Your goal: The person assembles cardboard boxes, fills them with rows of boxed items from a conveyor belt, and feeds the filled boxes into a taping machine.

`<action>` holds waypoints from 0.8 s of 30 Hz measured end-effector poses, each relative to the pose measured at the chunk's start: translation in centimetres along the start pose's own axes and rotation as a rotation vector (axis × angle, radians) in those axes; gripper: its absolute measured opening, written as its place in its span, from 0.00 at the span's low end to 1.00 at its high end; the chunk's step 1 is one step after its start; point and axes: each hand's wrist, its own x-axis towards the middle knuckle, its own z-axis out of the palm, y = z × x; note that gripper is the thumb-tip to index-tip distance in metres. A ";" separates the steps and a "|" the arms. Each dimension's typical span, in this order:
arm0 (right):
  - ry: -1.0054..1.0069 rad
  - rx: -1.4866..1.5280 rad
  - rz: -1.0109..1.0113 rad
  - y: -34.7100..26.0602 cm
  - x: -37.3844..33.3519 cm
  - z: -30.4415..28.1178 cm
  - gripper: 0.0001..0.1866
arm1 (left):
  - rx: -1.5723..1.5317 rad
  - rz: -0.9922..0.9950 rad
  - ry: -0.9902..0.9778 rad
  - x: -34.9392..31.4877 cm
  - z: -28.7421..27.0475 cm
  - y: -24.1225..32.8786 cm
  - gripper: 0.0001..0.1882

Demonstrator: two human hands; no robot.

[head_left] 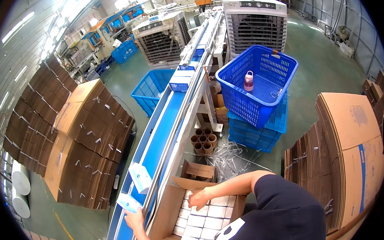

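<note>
My left hand is closed round the lower end of a small white-and-blue box, held tilted over the blue conveyor belt. Just beyond it a second white-and-blue box sits on the belt, touching or nearly touching the first. My right hand reaches down into an open brown carton, fingers bent onto one of the white boxes there. Rows of white boxes lie side by side in the carton. My right fingertips are partly hidden.
Farther up the belt come more blue-and-white boxes. Right of the conveyor, a blue basket holding a pink bottle sits on stacked crates. Cardboard tubes and plastic strapping lie below. Flattened cartons stand left and right.
</note>
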 end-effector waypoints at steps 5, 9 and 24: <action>0.323 -0.056 0.120 0.5 -6.7 -2.4 0.17 | -0.135 0.020 -0.039 -0.1 1.7 0.6 0.41; 0.418 -0.130 0.235 -0.1 -10.2 1.7 0.21 | -0.252 -0.044 -0.105 -0.7 1.4 -0.9 0.41; -0.020 0.317 0.514 6.6 -12.3 8.4 0.47 | -0.343 0.042 -0.126 -0.1 2.0 -1.8 0.45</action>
